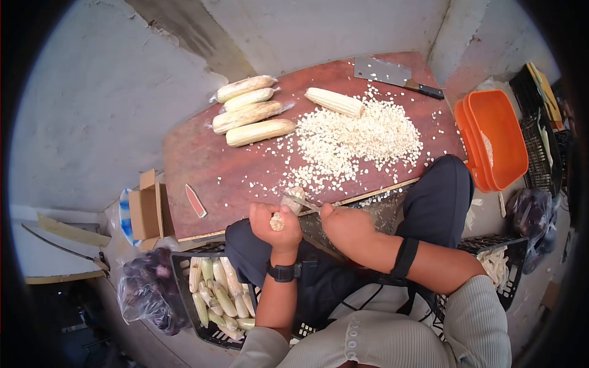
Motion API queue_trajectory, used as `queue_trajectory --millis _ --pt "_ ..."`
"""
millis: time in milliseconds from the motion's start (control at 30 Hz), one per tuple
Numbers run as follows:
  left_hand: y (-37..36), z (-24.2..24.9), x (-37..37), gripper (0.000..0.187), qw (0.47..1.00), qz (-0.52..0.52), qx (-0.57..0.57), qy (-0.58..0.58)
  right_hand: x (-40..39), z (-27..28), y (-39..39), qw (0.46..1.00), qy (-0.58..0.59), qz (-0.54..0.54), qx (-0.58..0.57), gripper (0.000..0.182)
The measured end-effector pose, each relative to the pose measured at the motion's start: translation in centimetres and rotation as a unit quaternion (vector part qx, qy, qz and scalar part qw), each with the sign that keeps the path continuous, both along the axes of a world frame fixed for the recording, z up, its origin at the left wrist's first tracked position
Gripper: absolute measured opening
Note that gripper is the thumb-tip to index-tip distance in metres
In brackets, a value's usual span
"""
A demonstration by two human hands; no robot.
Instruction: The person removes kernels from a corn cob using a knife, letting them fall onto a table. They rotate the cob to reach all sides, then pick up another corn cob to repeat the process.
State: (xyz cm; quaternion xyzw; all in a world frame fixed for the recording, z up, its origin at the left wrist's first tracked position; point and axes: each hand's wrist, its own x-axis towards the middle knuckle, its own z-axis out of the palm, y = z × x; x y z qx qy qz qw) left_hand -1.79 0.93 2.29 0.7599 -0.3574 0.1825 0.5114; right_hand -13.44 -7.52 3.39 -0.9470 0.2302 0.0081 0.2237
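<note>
My left hand (pixel 275 230) is wrapped round a pale corn cob (pixel 293 195), with kernels showing at its lower end and its upper end bare of them. In my right hand (pixel 346 227), closed, is a small knife (pixel 307 203), whose blade lies against the cob; the handle is mostly hidden. Just beyond both hands, a wide pile of loose white kernels (pixel 362 141) covers part of the reddish table (pixel 196 153). A whole husked corn cob (pixel 334 102) rests at the pile's far edge.
Several corn cobs (pixel 261 132), some in plastic wrap, lie at the back left. A cleaver (pixel 383 70) lies at the back right, a red-and-white pointed piece (pixel 196 201) at the left. An orange tub (pixel 518 141), a crate (pixel 181 276) of corn and a cardboard box (pixel 146 211) stand around the table.
</note>
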Motion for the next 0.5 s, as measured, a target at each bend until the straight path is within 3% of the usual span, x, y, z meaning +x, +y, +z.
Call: queue_trajectory --millis 133,300,500 --pt "-0.4 -1.2 -1.4 0.021 0.998 -0.046 0.028 -0.016 3.0 -2.1 -0.8 0.998 -0.008 -0.001 0.058 0.011" --pt "-0.3 -0.2 -0.3 0.022 1.0 -0.011 0.0 -0.006 4.4 -4.0 -2.5 0.997 -0.022 0.044 0.059 0.013" --pt "0.5 -0.8 0.8 0.018 0.998 0.028 -0.061 0.018 4.0 -6.8 -2.4 0.971 -0.131 -0.012 0.201 0.033"
